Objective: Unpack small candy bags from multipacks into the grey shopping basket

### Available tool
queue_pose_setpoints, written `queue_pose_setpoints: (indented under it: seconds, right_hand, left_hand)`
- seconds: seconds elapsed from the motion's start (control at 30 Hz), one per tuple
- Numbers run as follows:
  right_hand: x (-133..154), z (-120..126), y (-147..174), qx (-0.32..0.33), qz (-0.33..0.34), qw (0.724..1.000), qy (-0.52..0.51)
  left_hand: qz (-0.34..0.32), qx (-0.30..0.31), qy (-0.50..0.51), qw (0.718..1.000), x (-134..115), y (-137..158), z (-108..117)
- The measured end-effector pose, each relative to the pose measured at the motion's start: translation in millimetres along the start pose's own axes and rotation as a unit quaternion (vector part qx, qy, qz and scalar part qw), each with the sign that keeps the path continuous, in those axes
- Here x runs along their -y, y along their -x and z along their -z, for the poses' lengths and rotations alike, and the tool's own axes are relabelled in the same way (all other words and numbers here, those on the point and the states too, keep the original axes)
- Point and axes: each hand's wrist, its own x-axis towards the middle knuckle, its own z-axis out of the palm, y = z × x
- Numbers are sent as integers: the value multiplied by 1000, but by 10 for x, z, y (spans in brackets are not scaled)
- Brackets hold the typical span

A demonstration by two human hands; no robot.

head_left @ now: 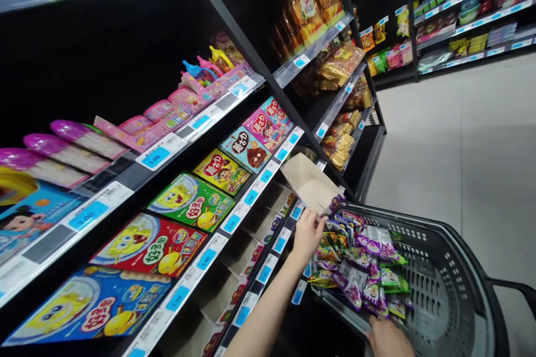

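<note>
My left hand (309,236) is closed on the near edge of an open cardboard display box (309,177), tilted beside the lower shelf. No packets show in the visible part of that box. Just right of it is a grey shopping basket (454,295) with a dark rim and handle. Inside the basket lies a pile of small snack packets (362,259), mostly purple, green and orange. At the basket's near side, my right hand (390,339) is closed on its edge, with its fingers partly hidden and the hand cut off by the frame's bottom.
Boxed snacks (157,245) line the middle shelf at left, above a lower row of open cardboard trays (226,290). Bagged bread (307,11) sits on shelves farther back. Pale floor (473,122) extends at right, with more stocked shelves (473,28) behind.
</note>
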Motion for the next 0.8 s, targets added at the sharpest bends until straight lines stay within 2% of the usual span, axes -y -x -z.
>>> queue_pose_setpoints:
  seconds: [0.17,0.27,0.37,0.47,0.6,0.8]
  right_hand:
    - [-89,-96,11,-1,-8,1000,-8]
    - [-122,-147,12,3,-8,1000,-13]
    - [-148,-177,8,5,-12,1000,-13]
    - [-153,-191,7,7,-14,1000,-11]
    - [-131,-204,23,7,-12,1000,-7]
    - [-139,-220,71,14,-12,1000,-2]
  left_hand:
    - [46,-35,-86,995,466,-402,-39]
    - [47,-37,-127,990,640,-599,-107]
    - [36,-24,-156,987,661,-599,-232]
    - [35,-19,-178,983,615,-422,-343]
    - [73,-43,-206,975,625,-207,-407]
    - [98,-48,-210,972,639,-374,-593]
